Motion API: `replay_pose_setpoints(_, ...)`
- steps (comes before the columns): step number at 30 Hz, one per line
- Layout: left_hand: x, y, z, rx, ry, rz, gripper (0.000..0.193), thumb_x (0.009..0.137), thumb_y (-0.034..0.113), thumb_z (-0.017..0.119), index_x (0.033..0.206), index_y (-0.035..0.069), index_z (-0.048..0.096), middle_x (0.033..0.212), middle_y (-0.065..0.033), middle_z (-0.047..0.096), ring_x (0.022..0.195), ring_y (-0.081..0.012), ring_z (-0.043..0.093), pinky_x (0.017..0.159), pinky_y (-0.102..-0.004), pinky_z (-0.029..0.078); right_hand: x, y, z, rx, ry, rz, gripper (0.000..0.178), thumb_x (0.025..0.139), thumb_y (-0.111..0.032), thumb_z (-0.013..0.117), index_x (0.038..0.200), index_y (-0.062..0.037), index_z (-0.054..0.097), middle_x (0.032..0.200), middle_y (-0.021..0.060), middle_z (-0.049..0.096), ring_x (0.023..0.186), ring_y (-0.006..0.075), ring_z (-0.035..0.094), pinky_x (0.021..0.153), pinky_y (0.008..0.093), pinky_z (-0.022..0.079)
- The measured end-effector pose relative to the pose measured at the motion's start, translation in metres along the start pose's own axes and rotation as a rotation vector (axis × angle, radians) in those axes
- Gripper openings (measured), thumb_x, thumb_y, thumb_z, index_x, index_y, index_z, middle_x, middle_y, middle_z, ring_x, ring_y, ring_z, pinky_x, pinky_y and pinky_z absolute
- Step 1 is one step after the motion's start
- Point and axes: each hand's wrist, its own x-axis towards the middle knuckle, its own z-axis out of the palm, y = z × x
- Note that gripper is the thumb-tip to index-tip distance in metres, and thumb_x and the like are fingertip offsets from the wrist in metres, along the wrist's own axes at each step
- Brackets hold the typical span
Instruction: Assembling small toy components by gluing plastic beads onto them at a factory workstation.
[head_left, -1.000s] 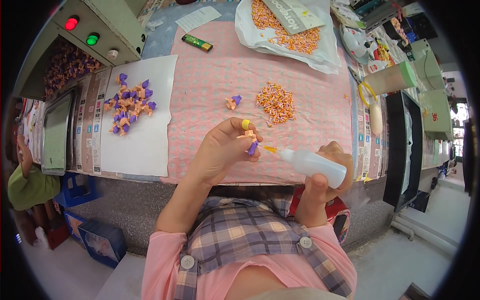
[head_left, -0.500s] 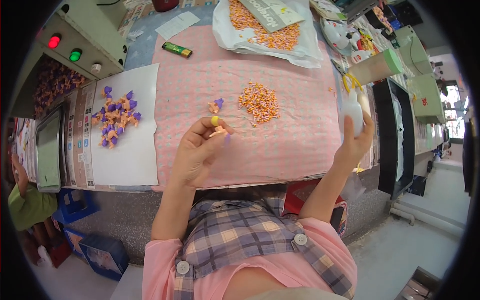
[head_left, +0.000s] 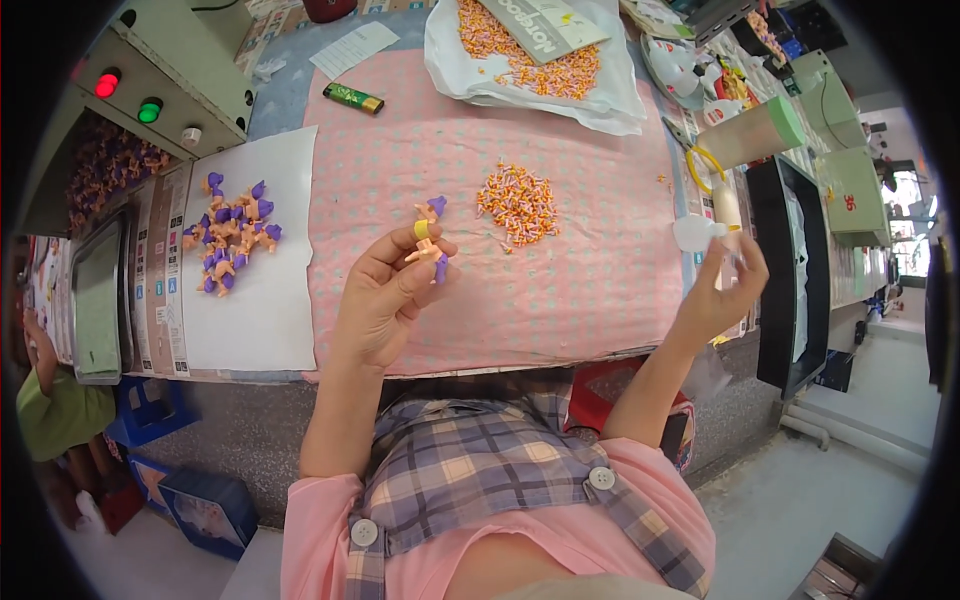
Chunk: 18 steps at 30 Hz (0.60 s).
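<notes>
Up front, left hand (head_left: 385, 300) grip pinching toy figure (head_left: 430, 250), fingertips around it

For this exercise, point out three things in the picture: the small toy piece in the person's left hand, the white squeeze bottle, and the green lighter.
small toy piece (head_left: 428, 245), head view, on its peach middle.
white squeeze bottle (head_left: 692, 232), head view, on its rounded white body.
green lighter (head_left: 352, 97), head view, mid-body.

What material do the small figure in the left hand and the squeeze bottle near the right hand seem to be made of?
The small figure in the left hand looks like moulded plastic or rubber: flat, solid purple, orange and yellow parts, too small to tell more. The squeeze bottle by the right hand looks like soft, milky, semi-clear plastic with a dull sheen.
</notes>
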Motion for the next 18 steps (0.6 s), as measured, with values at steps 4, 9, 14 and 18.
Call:
replay_pose_setpoints(4, -0.001, -0.002, -0.002, -0.032, -0.011, 0.035, 0.027, 0.075, 0.004, 0.058, 0.100, 0.003, 0.051, 0.094, -0.0075, 0.055, 0.087, -0.0135, 0.054, 0.076, -0.0280, 0.049, -0.018, -0.058, 0.033, 0.463, -0.662, -0.040, 0.007, 0.068, 0.000, 0.059, 0.074, -0.0017, 0.057, 0.072, 0.0058, 0.054, 0.069, 0.0160, 0.051, 0.063, 0.0256, 0.040)
replay_pose_setpoints(9, -0.004, -0.001, -0.003, -0.057, -0.004, 0.057, 0.026, 0.074, 0.004, 0.058, 0.099, 0.002, 0.051, 0.094, -0.0076, 0.054, 0.087, -0.0149, 0.054, 0.077, -0.0296, 0.049, -0.031, -0.077, 0.059, 0.236, -0.846, -0.285, 0.009, 0.063, -0.003, 0.061, 0.070, -0.0028, 0.056, 0.067, 0.0066, 0.052, 0.066, 0.0222, 0.051, 0.059, 0.0305, 0.040)
replay_pose_setpoints(14, -0.001, -0.005, -0.003, -0.061, -0.025, 0.080, 0.024, 0.075, 0.005, 0.058, 0.098, 0.002, 0.051, 0.093, -0.0080, 0.056, 0.088, -0.0157, 0.054, 0.077, -0.0304, 0.047, -0.037, -0.076, 0.062, 0.212, -0.865, -0.254, 0.010, 0.060, -0.004, 0.062, 0.068, -0.0034, 0.055, 0.066, 0.0070, 0.051, 0.066, 0.0255, 0.049, 0.060, 0.0338, 0.039)
replay_pose_setpoints(18, -0.002, -0.008, -0.004, 0.007, -0.011, 0.028, 0.022, 0.076, 0.005, 0.057, 0.097, 0.003, 0.051, 0.090, -0.0088, 0.057, 0.086, -0.0157, 0.055, 0.076, -0.0297, 0.046, -0.030, -0.084, 0.055, 0.283, -0.830, -0.305, 0.009, 0.064, -0.001, 0.061, 0.071, -0.0015, 0.056, 0.069, 0.0063, 0.055, 0.068, 0.0204, 0.053, 0.060, 0.0301, 0.041)
